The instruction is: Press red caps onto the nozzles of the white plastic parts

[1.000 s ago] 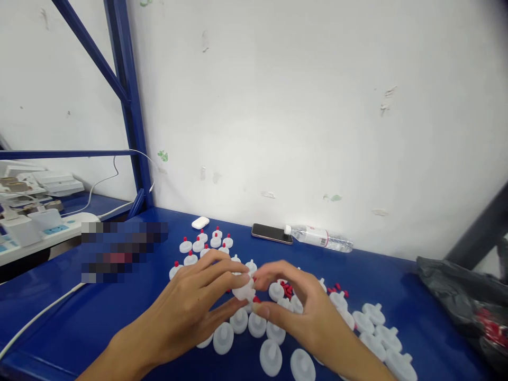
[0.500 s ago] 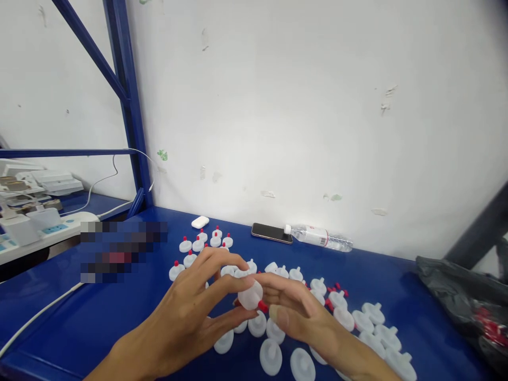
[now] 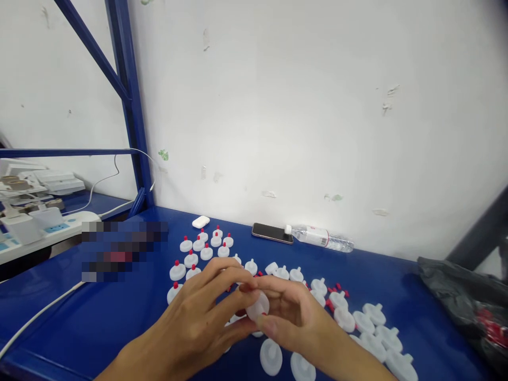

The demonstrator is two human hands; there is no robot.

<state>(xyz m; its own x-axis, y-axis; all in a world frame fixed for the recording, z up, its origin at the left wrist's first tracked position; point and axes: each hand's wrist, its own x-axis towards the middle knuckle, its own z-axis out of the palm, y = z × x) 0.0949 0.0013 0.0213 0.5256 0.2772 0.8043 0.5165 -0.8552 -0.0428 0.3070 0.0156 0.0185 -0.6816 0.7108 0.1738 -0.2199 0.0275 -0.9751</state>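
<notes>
In the middle, above the blue table, my left hand (image 3: 198, 312) grips a white round nozzle lid (image 3: 260, 304) by its edge between fingers and thumb. My right hand (image 3: 293, 312) curls in from the right, its thumb pressed on the lid's nozzle end, where a sliver of a small red cap shows; most of that cap is hidden by the thumb. Behind and left of my hands stand several white lids with red caps (image 3: 206, 252). To the right and below lie bare white lids (image 3: 271, 357), with loose red caps (image 3: 329, 305) scattered among them.
A phone (image 3: 273, 233) and a clear plastic bottle (image 3: 317, 236) lie along the wall, with a white earbud case (image 3: 200, 221) further left. A black plastic bag (image 3: 448, 286) sits at the right edge. A power strip (image 3: 75, 222) and white cable are at left.
My right hand has closed in on the lid, its thumb now covering most of the red cap that was in plain view. The held lid has shifted slightly right.
</notes>
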